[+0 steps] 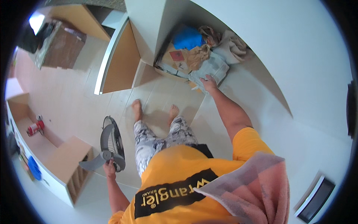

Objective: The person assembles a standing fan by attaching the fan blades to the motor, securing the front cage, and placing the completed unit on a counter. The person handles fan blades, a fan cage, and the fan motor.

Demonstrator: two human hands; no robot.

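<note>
My left hand (109, 168) is closed round a grey fan blade (107, 155) and holds it low on my left side. Right behind the blade is a round dark fan grille (112, 140), seen nearly edge-on; whether my fingers also grip it is hidden. My right arm stretches forward to a low recess, where my right hand (209, 83) closes on the near edge of a whitish see-through plastic bag (213, 70). The bag rests on a cardboard box (169, 56), beside crumpled brown paper (198, 56) and a blue plastic bag (188, 38).
A beige cloth or sack (230, 46) lies at the recess's right. A wooden panel with a white edge (118, 61) stands ahead. At far left are a large carton (61, 44), a red fire extinguisher (36, 127) and a wooden cabinet (69, 156). A pink towel (257, 183) hangs over my shoulder.
</note>
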